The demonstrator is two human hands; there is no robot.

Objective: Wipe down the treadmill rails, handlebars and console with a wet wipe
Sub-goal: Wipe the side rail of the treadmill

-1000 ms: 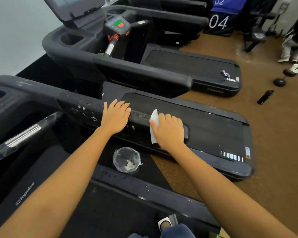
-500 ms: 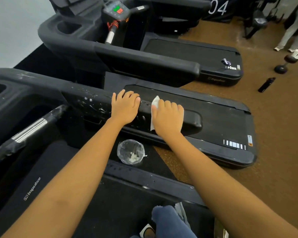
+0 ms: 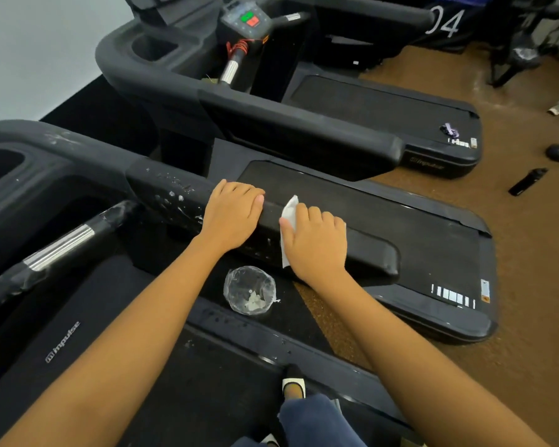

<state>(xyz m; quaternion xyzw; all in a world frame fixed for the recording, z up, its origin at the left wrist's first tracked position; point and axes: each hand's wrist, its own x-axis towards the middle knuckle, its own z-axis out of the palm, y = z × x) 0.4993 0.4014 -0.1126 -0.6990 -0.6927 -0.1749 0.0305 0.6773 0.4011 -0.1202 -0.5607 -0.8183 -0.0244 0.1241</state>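
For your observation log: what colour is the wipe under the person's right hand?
White; the head view shows the wet wipe under the right hand.

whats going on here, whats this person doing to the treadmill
A person is wiping the treadmill's side handrail. The right hand holds a wet wipe against the rail near its end, and the left hand rests on the rail beside it. Beyond the left hand are white specks. A clear plastic container sits below.
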